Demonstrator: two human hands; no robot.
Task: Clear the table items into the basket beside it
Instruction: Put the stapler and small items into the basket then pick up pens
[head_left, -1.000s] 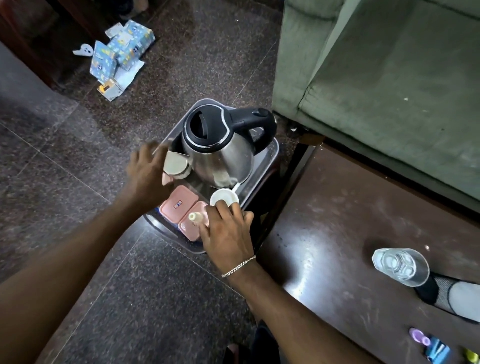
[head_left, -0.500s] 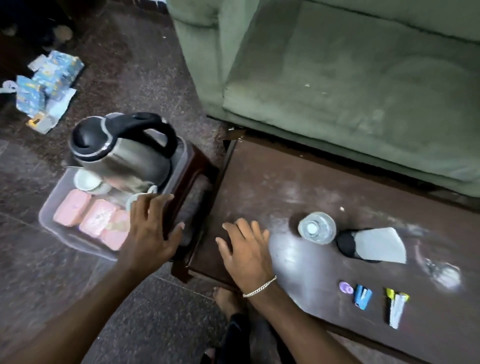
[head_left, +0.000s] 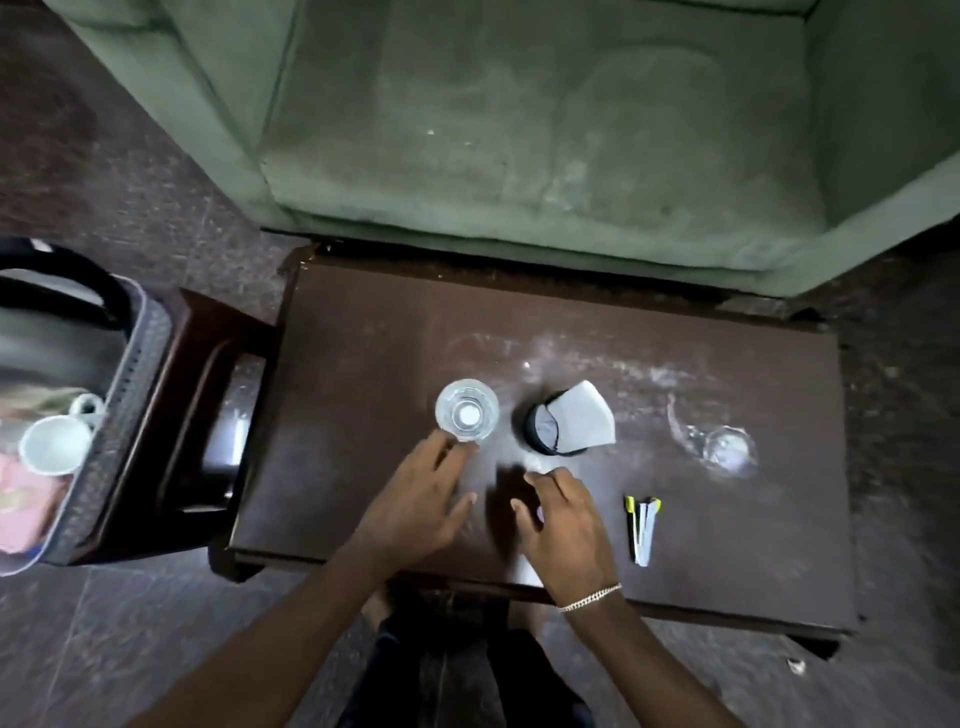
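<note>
Clearly, both hands were seen empty and spread open over the table (head_left: 374, 332); left hand (head_left: 415, 504) was just near of the upright glass (head_left: 466, 418), fingertips at its rim; right hand (head_left: 563, 525) was beside it. A hasty grab could tip the glass; its long axis ran vertical, mouth up. Basket (head_left: 111, 452) sat well left.

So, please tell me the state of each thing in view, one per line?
Clear drinking glass: upright on the table, left fingertips at its rim.
Black round holder: upright, white paper napkin sticking out.
Second clear glass: lying on its side.
White ceramic cup: upright in the basket.
Left hand: open.
Right hand: open, palm down.
</note>
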